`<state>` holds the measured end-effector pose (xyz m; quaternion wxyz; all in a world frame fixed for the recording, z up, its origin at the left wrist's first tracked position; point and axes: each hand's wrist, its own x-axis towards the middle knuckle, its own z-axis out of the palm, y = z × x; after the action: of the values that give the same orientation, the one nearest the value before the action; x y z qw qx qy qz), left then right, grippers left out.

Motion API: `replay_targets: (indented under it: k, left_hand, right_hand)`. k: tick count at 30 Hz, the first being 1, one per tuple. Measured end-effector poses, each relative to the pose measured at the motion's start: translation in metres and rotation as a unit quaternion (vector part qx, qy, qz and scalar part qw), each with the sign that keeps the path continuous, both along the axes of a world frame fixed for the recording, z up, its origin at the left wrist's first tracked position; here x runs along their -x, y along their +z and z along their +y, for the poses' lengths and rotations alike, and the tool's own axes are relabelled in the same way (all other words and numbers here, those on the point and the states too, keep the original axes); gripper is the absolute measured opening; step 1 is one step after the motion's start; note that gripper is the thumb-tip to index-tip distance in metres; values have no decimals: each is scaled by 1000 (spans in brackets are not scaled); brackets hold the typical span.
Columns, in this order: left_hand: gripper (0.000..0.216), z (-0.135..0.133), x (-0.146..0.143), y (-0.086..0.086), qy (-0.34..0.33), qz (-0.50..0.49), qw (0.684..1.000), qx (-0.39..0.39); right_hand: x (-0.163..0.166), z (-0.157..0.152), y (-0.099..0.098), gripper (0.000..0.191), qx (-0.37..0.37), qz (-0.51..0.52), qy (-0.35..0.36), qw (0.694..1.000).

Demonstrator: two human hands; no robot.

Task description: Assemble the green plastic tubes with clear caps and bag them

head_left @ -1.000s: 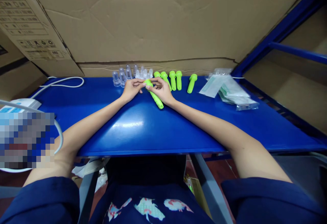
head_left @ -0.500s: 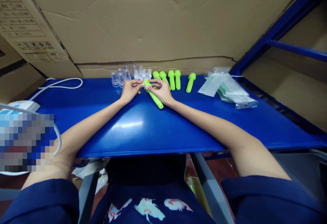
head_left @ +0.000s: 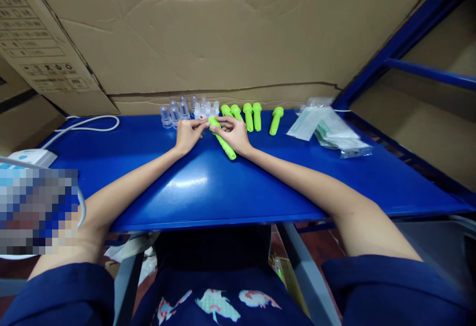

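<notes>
A lime-green flashlight-shaped handle (head_left: 226,148) lies slantwise between my hands, its wider head up and away from me and its narrow end pointing toward the front right. My right hand (head_left: 235,134) is closed around its upper part. The thumb and fingertips of my left hand (head_left: 189,135) are pinched together at the head, where any small part between them is too tiny to make out. Just beyond my hands stand several clear plastic cups (head_left: 174,113) and smaller clear, bulb-like pieces with white bases (head_left: 203,108). Several similar green handles (head_left: 257,117) lie in a row behind my right hand.
Flat plastic packets (head_left: 336,130) lie on the blue table (head_left: 178,197) at the right. A white power strip (head_left: 33,157) and its looped cable (head_left: 100,122) are at the left. Cardboard (head_left: 223,33) walls off the back, and a blue metal frame (head_left: 427,71) rises at the right.
The view has shifted slightly. Both hands keep hold of the green handle, with only slight finger movement at its head.
</notes>
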<state>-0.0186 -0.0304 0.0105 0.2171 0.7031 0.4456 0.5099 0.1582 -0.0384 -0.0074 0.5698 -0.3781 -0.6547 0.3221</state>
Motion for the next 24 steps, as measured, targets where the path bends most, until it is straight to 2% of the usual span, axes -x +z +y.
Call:
replay_targets:
  k: [5, 15, 24]
  left_hand:
    - [26, -2, 0, -2, 4, 18, 999, -27]
    - [35, 9, 1, -2, -65, 43, 997, -24]
    - [25, 17, 4, -4, -81, 26, 996, -10]
  right_hand:
    - [-1, 0, 0, 66, -1, -7, -4, 1000]
    - [0, -3, 3, 63, -7, -12, -2, 1000]
    - [0, -3, 3, 67, -8, -18, 0, 1000]
